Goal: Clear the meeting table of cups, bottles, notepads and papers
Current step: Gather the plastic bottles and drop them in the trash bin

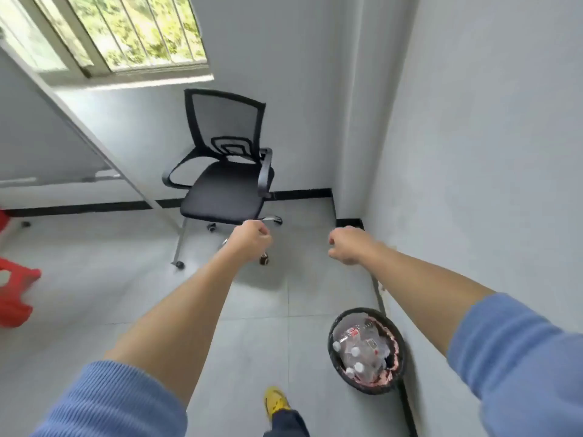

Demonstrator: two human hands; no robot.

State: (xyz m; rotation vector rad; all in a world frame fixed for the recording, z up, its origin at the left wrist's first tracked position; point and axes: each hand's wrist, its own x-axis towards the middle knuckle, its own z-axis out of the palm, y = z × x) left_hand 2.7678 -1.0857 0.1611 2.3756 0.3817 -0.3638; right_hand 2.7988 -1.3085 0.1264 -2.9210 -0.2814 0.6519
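Both my arms reach forward over the grey floor, blue sleeves pushed up. My left hand point(252, 239) is curled into a fist in front of the chair's seat edge, and nothing shows in its grip. My right hand point(345, 244) is also curled, held apart to the right near the wall corner, and looks empty. A black mesh bin point(397, 351) with a pink liner stands on the floor by the right wall, below my right forearm. Several clear plastic bottles point(359, 345) with white caps lie inside it. The meeting table is out of view.
A black mesh office chair point(225, 190) on casters stands ahead under the window. A small dark thing point(264, 259) below my left hand may be one of its casters. A slanted metal frame leg point(94, 140) crosses the left. A red plastic stool point(14, 294) is at the left edge. My yellow shoe point(276, 400) is at the bottom.
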